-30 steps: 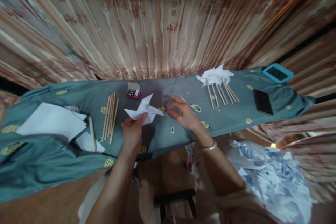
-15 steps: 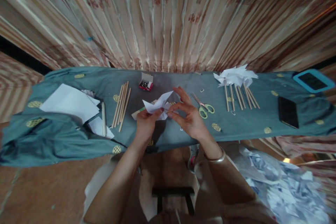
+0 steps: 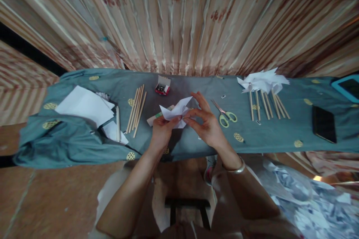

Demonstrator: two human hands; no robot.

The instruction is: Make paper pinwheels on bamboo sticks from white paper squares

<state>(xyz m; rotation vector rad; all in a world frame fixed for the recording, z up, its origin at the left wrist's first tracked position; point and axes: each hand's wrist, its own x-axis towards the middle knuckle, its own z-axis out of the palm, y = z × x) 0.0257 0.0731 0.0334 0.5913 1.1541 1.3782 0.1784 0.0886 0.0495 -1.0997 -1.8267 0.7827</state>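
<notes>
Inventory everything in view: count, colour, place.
Curtains: count unclear, beige, back
Cloth: one, teal, middle
Held pinwheel: one, white, centre
Pinwheels on sticks: several, white, right
Loose sticks: several, tan, left
Paper: stack, white, left
Rod: one, white, left
Box: one, red, centre
Strip: one, greenish, centre
Scissors: one, green, right
Tags: several, white, scattered
Phone: one, black, right
Framed device: one, blue, right
Scrap bag: one, translucent, lower right
Stool: one, dark, bottom
Bangle: one, silver, right wrist
Left hand, right hand: two, bare, centre
</notes>
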